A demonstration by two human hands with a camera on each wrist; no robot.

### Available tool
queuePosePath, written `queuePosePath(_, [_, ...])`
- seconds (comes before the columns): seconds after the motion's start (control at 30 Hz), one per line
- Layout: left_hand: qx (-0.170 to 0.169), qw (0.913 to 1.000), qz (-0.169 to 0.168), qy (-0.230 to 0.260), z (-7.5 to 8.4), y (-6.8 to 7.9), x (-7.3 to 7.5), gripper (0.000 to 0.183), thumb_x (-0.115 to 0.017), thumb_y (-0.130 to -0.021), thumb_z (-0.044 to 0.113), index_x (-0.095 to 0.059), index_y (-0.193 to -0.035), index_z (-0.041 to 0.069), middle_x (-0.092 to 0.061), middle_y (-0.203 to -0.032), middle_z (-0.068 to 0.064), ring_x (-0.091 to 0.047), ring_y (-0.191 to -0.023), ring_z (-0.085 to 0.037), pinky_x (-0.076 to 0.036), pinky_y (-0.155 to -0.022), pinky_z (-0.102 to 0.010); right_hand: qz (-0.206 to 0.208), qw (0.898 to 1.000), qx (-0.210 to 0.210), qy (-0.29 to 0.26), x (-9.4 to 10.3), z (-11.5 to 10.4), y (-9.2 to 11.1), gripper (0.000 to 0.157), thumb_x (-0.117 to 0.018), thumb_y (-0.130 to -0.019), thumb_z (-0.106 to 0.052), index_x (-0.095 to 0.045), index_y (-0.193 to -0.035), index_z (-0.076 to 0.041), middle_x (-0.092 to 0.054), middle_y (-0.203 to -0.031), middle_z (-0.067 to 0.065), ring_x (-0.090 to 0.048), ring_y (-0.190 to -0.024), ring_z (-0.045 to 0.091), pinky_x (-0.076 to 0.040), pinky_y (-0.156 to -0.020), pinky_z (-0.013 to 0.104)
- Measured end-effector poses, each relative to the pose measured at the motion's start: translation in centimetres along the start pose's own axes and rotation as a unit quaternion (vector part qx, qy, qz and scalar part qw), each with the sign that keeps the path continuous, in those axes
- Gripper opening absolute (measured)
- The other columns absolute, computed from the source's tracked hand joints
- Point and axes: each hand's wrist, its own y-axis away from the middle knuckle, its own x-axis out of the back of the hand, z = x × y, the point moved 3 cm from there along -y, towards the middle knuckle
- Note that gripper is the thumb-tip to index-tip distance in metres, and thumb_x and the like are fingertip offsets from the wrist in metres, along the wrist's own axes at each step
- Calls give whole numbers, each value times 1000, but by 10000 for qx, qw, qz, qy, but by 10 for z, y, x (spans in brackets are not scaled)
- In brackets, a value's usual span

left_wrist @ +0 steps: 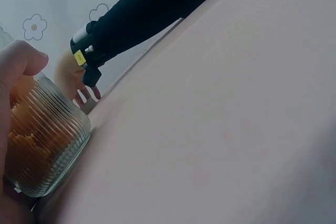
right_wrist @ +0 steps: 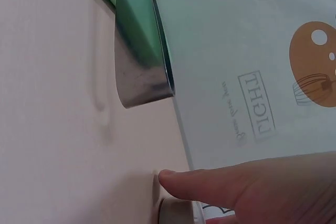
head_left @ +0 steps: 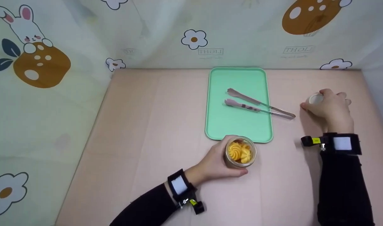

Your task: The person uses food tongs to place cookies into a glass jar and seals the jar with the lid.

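Observation:
My left hand (head_left: 215,161) grips a clear ribbed glass jar (left_wrist: 52,145) from its left side, thumb and fingers round its wall. Yellow-orange swirled pieces (head_left: 239,152) lie inside, and the jar's mouth is uncovered. At the right of the table my right hand (head_left: 332,106) has its thumb and fingers round a small round lid (head_left: 316,98), its top pale. Only part of that lid shows in the right wrist view, just below the thumb (right_wrist: 210,184). A pair of tongs (head_left: 260,108) lies spread, partly on a green tray (head_left: 235,128), between the hands.
The tongs' bent metal end (right_wrist: 144,85) sticks out past the tray's right edge. A pinkish table (head_left: 166,103) carries everything. Behind it hangs a patterned curtain (head_left: 160,31), along the table's back edge.

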Motion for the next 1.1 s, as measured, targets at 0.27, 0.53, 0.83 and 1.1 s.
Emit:
queuePosePath(0.27, [-33,10000,10,-34,1,0,1,92,-101,-77,23,-48,-153,21,-64,-146,6,-60,-135,-11,-47,-121,-37,9,10000,-38,-24,0,3,-1,90,-73,-99,-46,-32,-159,8,-21,-146,57,-22,-135,72,-47,-94,85])
queuePosePath(0.53, [-124,9999,22,-56,2,-1,0,91,-100,-78,23,-48,-153,20,-64,-147,5,-60,-135,-12,-47,-121,-36,240,9984,354,-363,16,-15,8,93,-71,-100,-52,-32,-167,1,-20,-157,51,-21,-142,67,-40,-103,86])
queuePosePath(0.83, [-118,9999,-23,83,3,-1,2,91,-100,-78,22,-48,-153,20,-63,-148,4,-60,-136,-12,-47,-121,-37,965,8976,4130,-1203,36,-102,84,76,-96,-76,-4,-69,-146,-15,-56,-135,9,-49,-105,20,-42,-82,26])
queuePosePath(1.1, [-137,9999,-40,-91,0,-1,2,93,-99,-79,23,-46,-155,19,-62,-149,3,-61,-135,-11,-50,-117,-34,-554,8039,5885,-650,8,-157,163,87,-100,-74,-16,-63,-152,-21,-56,-152,1,-53,-133,19,-57,-98,29])
